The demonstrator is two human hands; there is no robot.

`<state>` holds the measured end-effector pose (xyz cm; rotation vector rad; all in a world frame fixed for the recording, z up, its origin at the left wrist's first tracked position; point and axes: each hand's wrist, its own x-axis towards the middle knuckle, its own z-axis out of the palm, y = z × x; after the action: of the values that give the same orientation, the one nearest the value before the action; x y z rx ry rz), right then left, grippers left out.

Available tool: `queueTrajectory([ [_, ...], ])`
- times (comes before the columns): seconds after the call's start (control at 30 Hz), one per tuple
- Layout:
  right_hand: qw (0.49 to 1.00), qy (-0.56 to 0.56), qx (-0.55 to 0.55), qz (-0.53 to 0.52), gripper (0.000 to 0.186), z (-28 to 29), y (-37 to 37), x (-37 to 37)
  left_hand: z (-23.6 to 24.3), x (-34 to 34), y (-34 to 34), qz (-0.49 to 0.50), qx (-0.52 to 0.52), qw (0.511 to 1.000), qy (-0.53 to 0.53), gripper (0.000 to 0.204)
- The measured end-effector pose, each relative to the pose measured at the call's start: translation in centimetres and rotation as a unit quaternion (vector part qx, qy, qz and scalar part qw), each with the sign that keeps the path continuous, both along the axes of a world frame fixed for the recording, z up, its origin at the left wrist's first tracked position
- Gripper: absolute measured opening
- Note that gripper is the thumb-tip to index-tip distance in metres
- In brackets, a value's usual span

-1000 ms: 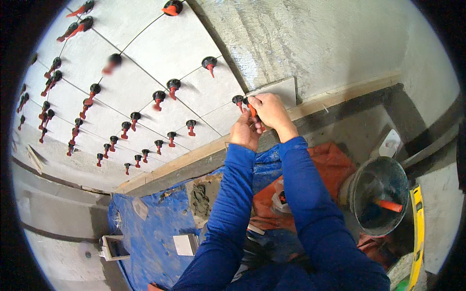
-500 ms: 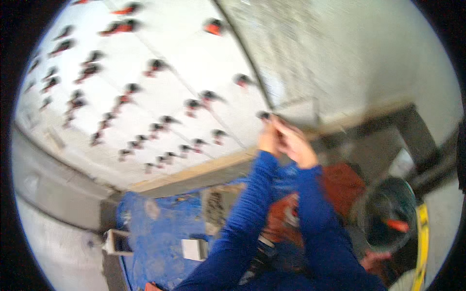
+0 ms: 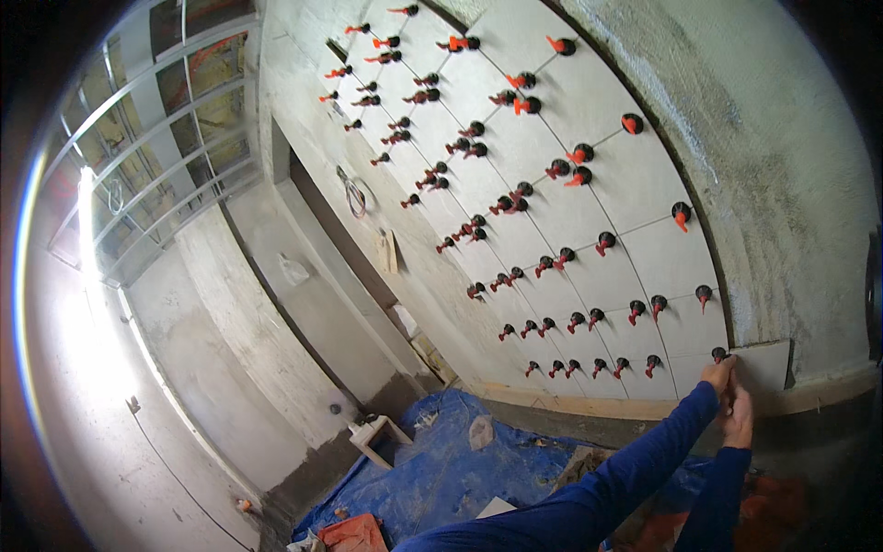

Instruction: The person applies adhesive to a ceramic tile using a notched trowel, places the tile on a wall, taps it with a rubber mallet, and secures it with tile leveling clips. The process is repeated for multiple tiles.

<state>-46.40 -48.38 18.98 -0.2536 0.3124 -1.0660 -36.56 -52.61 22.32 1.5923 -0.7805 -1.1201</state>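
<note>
At the low right corner of the tiled wall, my left hand (image 3: 718,375) has its fingers closed around a tile levelling clip (image 3: 719,353) with a black cap. Just under and beside it is my right hand (image 3: 739,419), its fingers up close to the left; whatever is in them is hidden. The clip sits on the joint between the large white tiles (image 3: 697,342) and a bottom-row tile (image 3: 765,365) reaching out to the right. Blue sleeves cover both forearms. More red-handled levelling clips (image 3: 654,364) stick out along the joints nearby.
A wooden strip (image 3: 552,402) runs beneath the lowest tiles. Below me lies a crumpled blue tarp (image 3: 423,469), with a small white stool (image 3: 375,437) and an orange-red item (image 3: 354,534) at its edge. Rough bare wall (image 3: 791,184) rises right of the tiles.
My view has swung left and tilted, so the hands now show farther right and lower. The bucket and yellow level have left the picture. My hands stay at the corner clip.
</note>
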Motion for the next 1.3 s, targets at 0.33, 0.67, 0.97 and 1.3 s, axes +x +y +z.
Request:
queueTrajectory([
  [0.33, 0.998, 0.034, -0.050, 0.005, 0.031, 2.2, 1.7, -0.4, -1.2, 3.0, -1.9, -0.099, 0.044, 0.993, 0.056, 0.053],
  [0.67, 0.999, -0.045, 0.002, 0.001, 0.021, 1.4, 1.3, 0.8, 2.4, 2.5, 0.8, -0.104, 0.069, 0.985, 0.120, 0.030],
  [0.97, 0.989, -0.139, -0.042, 0.016, 0.014, 2.2, 1.4, 0.7, 5.8, 0.9, 2.6, -0.082, 0.071, 0.990, 0.093, 0.032],
  [1.3, 0.992, -0.106, -0.071, 0.001, 0.015, 2.2, 1.5, 0.6, 6.4, -1.1, 3.5, -0.027, 0.048, 0.997, 0.063, 0.030],
])
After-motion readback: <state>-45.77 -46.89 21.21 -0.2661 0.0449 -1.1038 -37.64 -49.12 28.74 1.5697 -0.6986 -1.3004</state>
